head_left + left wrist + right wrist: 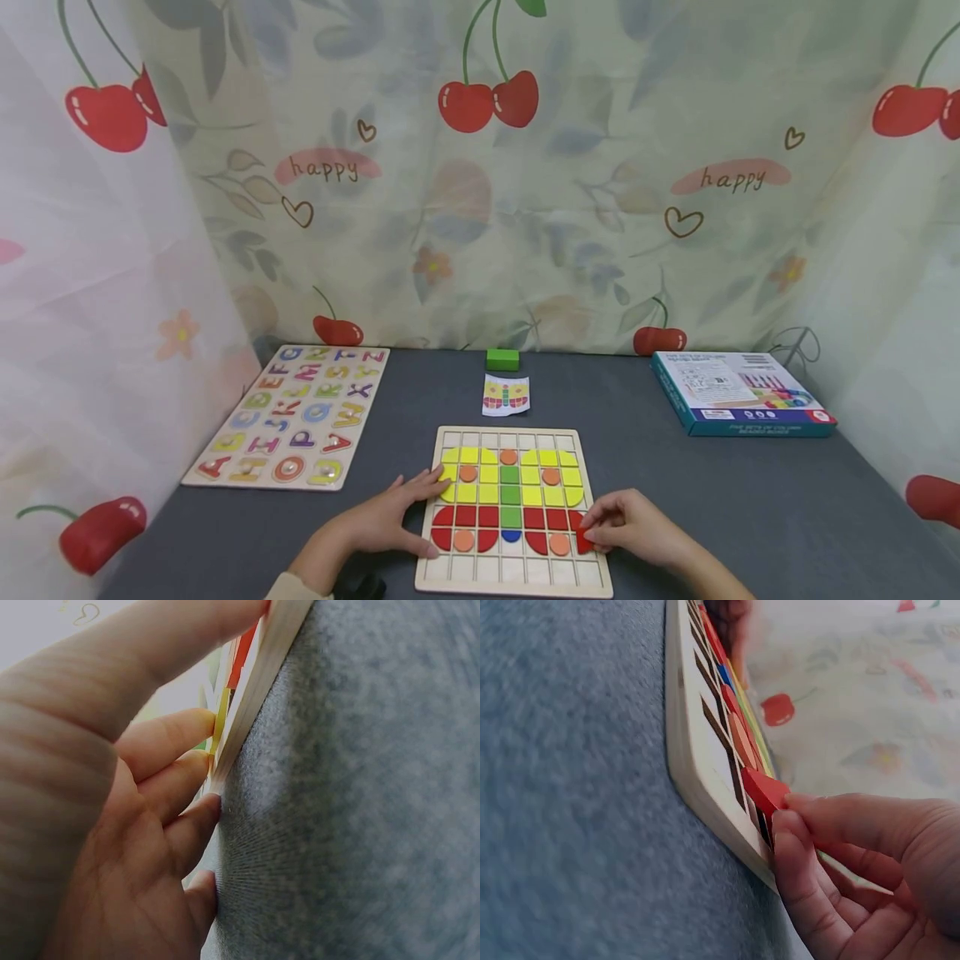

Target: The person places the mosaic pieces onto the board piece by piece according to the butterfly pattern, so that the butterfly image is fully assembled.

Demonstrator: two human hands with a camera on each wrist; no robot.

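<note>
A wooden grid board (513,588) lies before me, filled with a butterfly-like pattern. Yellow pieces (468,455) form the upper part and red pieces (466,517) the lower, with green squares (510,495) down the middle, several orange discs (559,544) and a blue half-round piece (512,536). My left hand (382,518) rests on the board's left edge, fingers spread, fingertips touching the rim and a yellow piece. At the lower right of the pattern, my right hand (637,529) pinches a red piece (765,791) between thumb and fingertips; it stands tilted over a cell.
Behind the board lie a small picture card (506,395) of the pattern and a green block (502,360). An alphabet puzzle board (300,425) is at the left. At the back right sits a flat box (742,392). A printed curtain (562,208) surrounds the dark table.
</note>
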